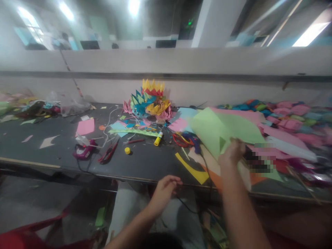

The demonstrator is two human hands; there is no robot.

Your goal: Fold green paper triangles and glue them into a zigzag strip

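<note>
My right hand (pixel 232 152), smeared by motion, is closed on the near edge of a light green paper sheet (pixel 209 129). The sheet looks bent and partly raised over other coloured papers. My left hand (pixel 167 188) hovers above my lap at the table's front edge, its fingers loosely bent and nothing visible in them. Close to the green sheet lie red-handled scissors (pixel 181 140) and a curved yellow paper scrap (pixel 193 168). A yellow glue stick (pixel 157 140) rests farther left, its yellow cap (pixel 127 150) standing apart from it.
Zigzag-topped paper crowns (pixel 150 102) are stacked at the back by the wall. On the left are a purple device (pixel 84 150) with a cord, red pliers (pixel 109 152) and a pink paper piece (pixel 85 127). Rolled coloured papers (pixel 290 114) pile up at the right.
</note>
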